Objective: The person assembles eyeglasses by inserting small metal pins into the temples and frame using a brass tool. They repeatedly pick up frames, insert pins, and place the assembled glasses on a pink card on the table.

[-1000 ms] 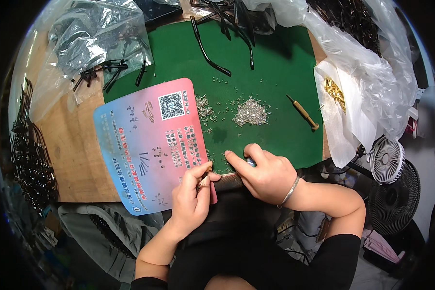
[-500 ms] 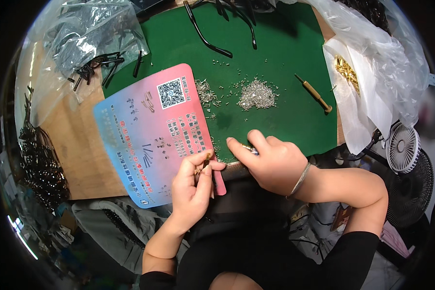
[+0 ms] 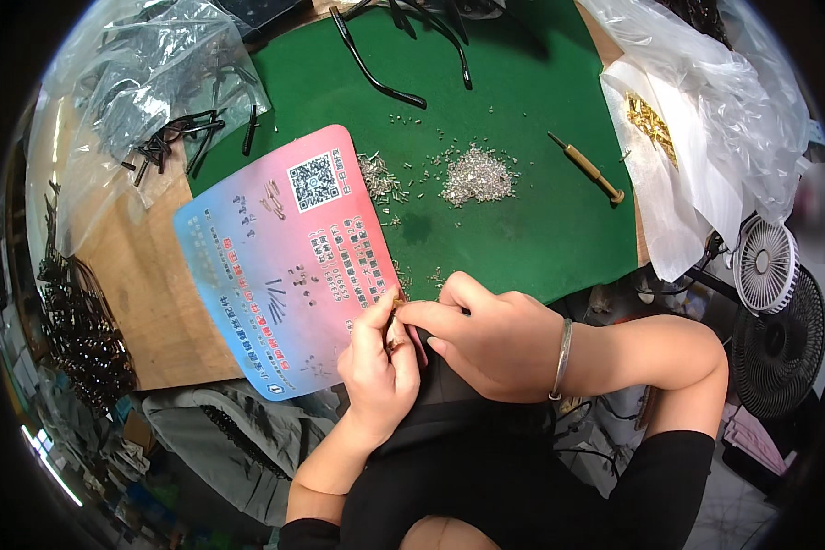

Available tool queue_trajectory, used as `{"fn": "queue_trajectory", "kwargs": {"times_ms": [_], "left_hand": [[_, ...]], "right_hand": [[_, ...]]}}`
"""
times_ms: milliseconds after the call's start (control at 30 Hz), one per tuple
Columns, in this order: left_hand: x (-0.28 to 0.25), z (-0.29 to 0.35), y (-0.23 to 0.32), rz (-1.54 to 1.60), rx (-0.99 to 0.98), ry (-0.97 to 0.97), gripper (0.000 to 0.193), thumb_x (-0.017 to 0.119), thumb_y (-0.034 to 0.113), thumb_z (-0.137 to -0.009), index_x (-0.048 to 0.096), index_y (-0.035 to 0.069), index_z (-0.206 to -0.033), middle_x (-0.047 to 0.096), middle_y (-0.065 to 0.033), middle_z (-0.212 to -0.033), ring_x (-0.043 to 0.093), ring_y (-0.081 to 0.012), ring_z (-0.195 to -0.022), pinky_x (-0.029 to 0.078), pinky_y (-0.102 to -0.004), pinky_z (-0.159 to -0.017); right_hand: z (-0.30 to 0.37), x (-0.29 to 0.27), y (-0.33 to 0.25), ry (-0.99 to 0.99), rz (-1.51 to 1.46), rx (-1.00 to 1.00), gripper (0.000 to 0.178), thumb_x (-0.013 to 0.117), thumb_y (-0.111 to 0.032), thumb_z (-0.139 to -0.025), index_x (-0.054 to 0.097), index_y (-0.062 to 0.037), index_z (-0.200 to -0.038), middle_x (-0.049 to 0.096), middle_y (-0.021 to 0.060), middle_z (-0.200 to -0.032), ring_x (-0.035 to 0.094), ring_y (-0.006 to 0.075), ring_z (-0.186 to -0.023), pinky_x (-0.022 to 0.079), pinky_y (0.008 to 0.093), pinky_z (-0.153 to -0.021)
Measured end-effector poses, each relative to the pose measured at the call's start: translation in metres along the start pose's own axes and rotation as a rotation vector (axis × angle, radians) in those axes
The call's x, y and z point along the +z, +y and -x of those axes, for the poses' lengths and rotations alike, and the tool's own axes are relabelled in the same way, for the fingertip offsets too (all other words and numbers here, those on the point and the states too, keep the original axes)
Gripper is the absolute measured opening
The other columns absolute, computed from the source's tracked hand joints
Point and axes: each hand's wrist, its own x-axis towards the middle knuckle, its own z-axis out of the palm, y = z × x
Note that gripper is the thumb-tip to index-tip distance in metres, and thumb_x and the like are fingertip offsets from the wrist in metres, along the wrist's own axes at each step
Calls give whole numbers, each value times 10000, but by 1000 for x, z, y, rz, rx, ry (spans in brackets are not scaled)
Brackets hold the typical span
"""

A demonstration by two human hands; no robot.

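My left hand [image 3: 379, 371] is closed, pinching a small gold-coloured piece [image 3: 397, 304] at its fingertips, over the near right corner of a pink and blue printed mat [image 3: 275, 247]. My right hand [image 3: 500, 344] is closed too, its index fingertip touching the fingertips of the left. Whatever lies inside its curled fingers is hidden. Beyond the hands, a pile of tiny silver screws [image 3: 478, 174] and a smaller heap of silver pins [image 3: 380, 177] lie on the green work mat [image 3: 541, 247].
A brass-handled screwdriver [image 3: 588, 172] lies at the right. Gold parts [image 3: 649, 128] sit on white paper [image 3: 655, 215]. Black spectacle temples [image 3: 376, 78] lie at the back; others [image 3: 179, 136] rest by a clear plastic bag [image 3: 170, 69]. A white fan [image 3: 765, 270] stands at the far right.
My right hand has moved left to meet my left hand. A gold-coloured thing that showed in its grip is now hidden. The view has shifted slightly.
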Motion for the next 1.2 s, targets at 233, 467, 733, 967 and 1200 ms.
{"fn": "queue_trajectory", "kwargs": {"times_ms": [233,467,733,967,1200], "left_hand": [[2,1,-3,-62,16,28,371,515,-121,-751,533,-67,-1117,606,-119,-751,597,-165,-592,490,-260,-568],[-3,-2,-3,-45,-10,-41,370,517,-111,-755,535,-56,-1121,612,-139,-777,619,-195,-608,494,-272,-571],[-4,-5,5,30,-61,-30,286,475,-47,-870,505,-47,-1155,635,-142,-919,616,-167,-751,498,-277,-685],[-19,-37,-40,-1,352,26,357,531,-69,-803,567,47,-1138,640,-187,-1005,603,-156,-570,500,-254,-517],[-43,-44,-32,462,-194,-137,209,520,-3,-846,604,-1,-1038,647,-154,-1000,658,-231,-810,531,-314,-698]], "right_hand": [[-8,-2,5,-119,-366,86,287,528,-99,-852,494,-28,-1128,570,127,-982,560,265,-885,481,344,-734],[-15,1,8,-154,-540,177,232,487,-115,-895,483,-19,-1106,579,162,-1012,555,314,-975,444,366,-838],[-2,-11,5,-191,-515,216,344,502,-176,-889,449,-56,-1207,576,185,-1012,590,333,-902,475,387,-780],[17,-17,40,231,59,94,343,523,-226,-877,442,-68,-1171,521,153,-907,599,325,-735,515,401,-625],[9,-36,48,196,-196,145,325,536,-268,-876,505,-43,-1109,577,164,-986,601,326,-847,487,388,-763]]}}
